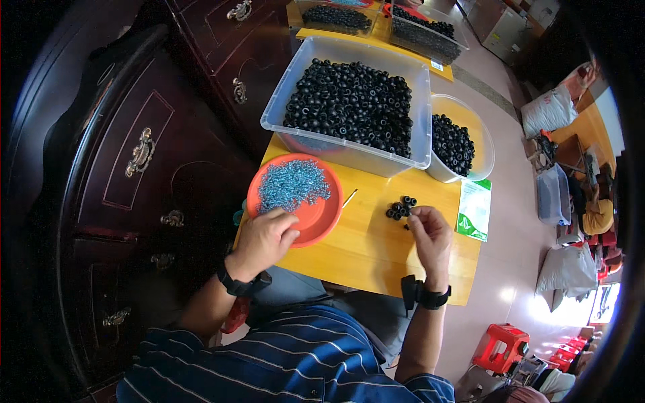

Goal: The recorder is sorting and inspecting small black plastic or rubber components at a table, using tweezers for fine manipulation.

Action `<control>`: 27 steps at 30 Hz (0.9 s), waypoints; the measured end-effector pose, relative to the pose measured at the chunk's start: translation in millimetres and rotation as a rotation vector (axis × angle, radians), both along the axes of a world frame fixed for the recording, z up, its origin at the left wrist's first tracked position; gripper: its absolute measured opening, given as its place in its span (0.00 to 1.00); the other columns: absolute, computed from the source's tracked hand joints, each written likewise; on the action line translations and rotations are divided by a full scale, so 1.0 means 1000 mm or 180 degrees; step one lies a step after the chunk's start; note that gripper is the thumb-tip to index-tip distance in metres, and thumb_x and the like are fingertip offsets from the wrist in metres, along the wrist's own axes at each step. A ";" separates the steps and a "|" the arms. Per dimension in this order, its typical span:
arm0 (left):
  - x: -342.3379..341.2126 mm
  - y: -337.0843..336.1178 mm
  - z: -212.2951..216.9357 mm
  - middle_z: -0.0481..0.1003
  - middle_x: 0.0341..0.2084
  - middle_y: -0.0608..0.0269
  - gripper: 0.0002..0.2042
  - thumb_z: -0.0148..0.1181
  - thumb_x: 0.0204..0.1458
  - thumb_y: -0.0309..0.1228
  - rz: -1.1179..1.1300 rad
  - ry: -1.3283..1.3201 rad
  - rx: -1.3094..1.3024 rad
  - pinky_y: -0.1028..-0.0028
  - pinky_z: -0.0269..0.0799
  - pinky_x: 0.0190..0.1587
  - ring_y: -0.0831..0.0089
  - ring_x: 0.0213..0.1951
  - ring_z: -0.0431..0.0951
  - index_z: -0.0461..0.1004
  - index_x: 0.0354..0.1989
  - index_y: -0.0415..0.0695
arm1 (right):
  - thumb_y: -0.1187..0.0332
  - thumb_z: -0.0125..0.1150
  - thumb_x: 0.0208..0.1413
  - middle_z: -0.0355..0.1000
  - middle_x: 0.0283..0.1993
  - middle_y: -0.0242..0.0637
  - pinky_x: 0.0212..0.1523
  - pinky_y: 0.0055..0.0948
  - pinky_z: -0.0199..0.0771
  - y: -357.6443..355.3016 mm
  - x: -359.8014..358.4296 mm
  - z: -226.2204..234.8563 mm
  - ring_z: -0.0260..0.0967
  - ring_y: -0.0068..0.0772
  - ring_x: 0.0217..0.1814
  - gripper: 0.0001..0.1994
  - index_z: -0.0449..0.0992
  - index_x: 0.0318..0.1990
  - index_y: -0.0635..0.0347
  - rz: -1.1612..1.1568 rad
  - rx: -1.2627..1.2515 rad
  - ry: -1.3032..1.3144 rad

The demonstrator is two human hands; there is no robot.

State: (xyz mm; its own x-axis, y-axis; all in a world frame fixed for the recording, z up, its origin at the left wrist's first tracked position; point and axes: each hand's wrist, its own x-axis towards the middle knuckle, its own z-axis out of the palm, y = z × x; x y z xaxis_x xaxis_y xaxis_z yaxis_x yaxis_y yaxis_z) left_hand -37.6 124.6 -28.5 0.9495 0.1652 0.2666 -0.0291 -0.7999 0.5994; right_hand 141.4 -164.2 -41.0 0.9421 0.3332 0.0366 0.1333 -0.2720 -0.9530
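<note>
My left hand [264, 243] is closed, fingers curled and thumb pressed in, over the near left rim of a round orange-red plate [316, 221]. A heap of tiny bluish metallic pieces [292, 185], perhaps screws, fills the plate's far side. Whatever is between those fingers is hidden. To the right, my right hand [433, 238] pinches thumb and forefinger together just above the yellow table [369, 248]. A small dark bit shows by its fingertips; I cannot tell if it is held. Beside them lies a cluster of round, hollow black caps [400, 209].
Behind the plate stands a large clear bin [336, 158] heaped with black caps. A round tub [485, 158] of them adjoins its right. A thin stick [350, 197] and a green-and-white packet [475, 209] lie on the table. Dark drawers [134, 154] border the left.
</note>
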 end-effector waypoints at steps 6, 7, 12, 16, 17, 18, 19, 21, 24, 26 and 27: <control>0.003 0.017 -0.007 0.79 0.33 0.58 0.07 0.67 0.51 0.27 0.0365 0.0481 0.0639 0.60 0.78 0.36 0.54 0.35 0.82 0.81 0.39 0.44 | 0.75 0.65 0.55 0.78 0.31 0.41 0.33 0.31 0.77 0.017 -0.030 -0.006 0.77 0.36 0.29 0.09 0.80 0.44 0.60 -0.0046 -0.1174 -0.0974; 0.003 0.016 -0.010 0.79 0.33 0.58 0.07 0.67 0.51 0.27 0.0361 0.0482 0.0646 0.60 0.78 0.36 0.54 0.35 0.82 0.81 0.39 0.44 | 0.74 0.65 0.55 0.78 0.33 0.42 0.34 0.34 0.78 0.019 -0.031 -0.006 0.78 0.39 0.31 0.11 0.80 0.46 0.59 -0.0010 -0.1351 -0.1003; 0.008 0.010 -0.015 0.79 0.33 0.59 0.07 0.67 0.51 0.27 0.0127 0.0389 0.0648 0.60 0.79 0.37 0.55 0.36 0.82 0.81 0.39 0.44 | 0.72 0.65 0.55 0.79 0.39 0.44 0.37 0.40 0.79 0.021 -0.031 -0.013 0.80 0.44 0.36 0.14 0.78 0.49 0.57 0.0110 -0.1594 -0.1119; 0.011 0.010 -0.014 0.79 0.34 0.59 0.08 0.67 0.51 0.26 0.0251 0.0304 0.0582 0.60 0.79 0.37 0.55 0.36 0.82 0.81 0.39 0.43 | 0.69 0.67 0.53 0.79 0.36 0.43 0.37 0.40 0.78 0.023 -0.028 -0.013 0.79 0.46 0.35 0.15 0.79 0.49 0.56 0.0097 -0.1705 -0.1192; 0.011 0.012 -0.017 0.79 0.34 0.59 0.08 0.67 0.51 0.26 0.0267 0.0312 0.0629 0.60 0.79 0.37 0.55 0.36 0.82 0.81 0.39 0.43 | 0.70 0.68 0.52 0.78 0.31 0.41 0.35 0.38 0.77 0.025 -0.028 -0.012 0.78 0.43 0.32 0.15 0.80 0.49 0.56 0.0014 -0.1668 -0.1303; 0.012 0.012 -0.019 0.79 0.34 0.58 0.08 0.67 0.51 0.26 0.0271 0.0311 0.0671 0.61 0.79 0.37 0.55 0.36 0.82 0.81 0.39 0.43 | 0.70 0.68 0.52 0.78 0.31 0.41 0.35 0.38 0.77 0.026 -0.027 -0.015 0.78 0.43 0.32 0.15 0.80 0.49 0.56 -0.0017 -0.1681 -0.1302; 0.013 0.011 -0.018 0.79 0.34 0.58 0.08 0.67 0.51 0.26 0.0238 0.0300 0.0665 0.61 0.79 0.37 0.55 0.36 0.82 0.81 0.39 0.43 | 0.70 0.68 0.52 0.79 0.33 0.41 0.36 0.38 0.78 0.028 -0.026 -0.021 0.79 0.44 0.33 0.16 0.80 0.49 0.56 0.0027 -0.1617 -0.1320; 0.013 0.008 -0.019 0.79 0.34 0.58 0.07 0.67 0.51 0.26 0.0203 0.0365 0.0754 0.61 0.79 0.37 0.54 0.36 0.82 0.81 0.39 0.44 | 0.68 0.70 0.51 0.80 0.36 0.42 0.38 0.39 0.80 0.033 -0.026 -0.024 0.81 0.44 0.36 0.17 0.79 0.50 0.56 0.0082 -0.1627 -0.1253; 0.011 0.007 -0.018 0.79 0.33 0.58 0.07 0.68 0.50 0.27 0.0205 0.0324 0.0610 0.60 0.78 0.37 0.54 0.36 0.82 0.81 0.37 0.44 | 0.62 0.69 0.54 0.80 0.39 0.40 0.40 0.43 0.80 0.037 -0.026 -0.025 0.80 0.48 0.39 0.16 0.78 0.49 0.52 0.0077 -0.1719 -0.1232; 0.010 0.007 -0.014 0.79 0.33 0.58 0.06 0.67 0.50 0.27 0.0147 0.0332 0.0645 0.60 0.78 0.37 0.54 0.36 0.81 0.80 0.36 0.44 | 0.61 0.69 0.54 0.80 0.38 0.40 0.39 0.43 0.79 0.039 -0.026 -0.023 0.80 0.48 0.39 0.14 0.77 0.46 0.53 0.0155 -0.1770 -0.1173; 0.010 0.006 -0.013 0.79 0.32 0.58 0.05 0.67 0.51 0.28 0.0133 0.0343 0.0681 0.59 0.77 0.37 0.53 0.35 0.81 0.79 0.35 0.44 | 0.61 0.69 0.54 0.80 0.38 0.40 0.39 0.43 0.79 0.039 -0.026 -0.024 0.80 0.48 0.39 0.14 0.77 0.46 0.53 0.0113 -0.1782 -0.1165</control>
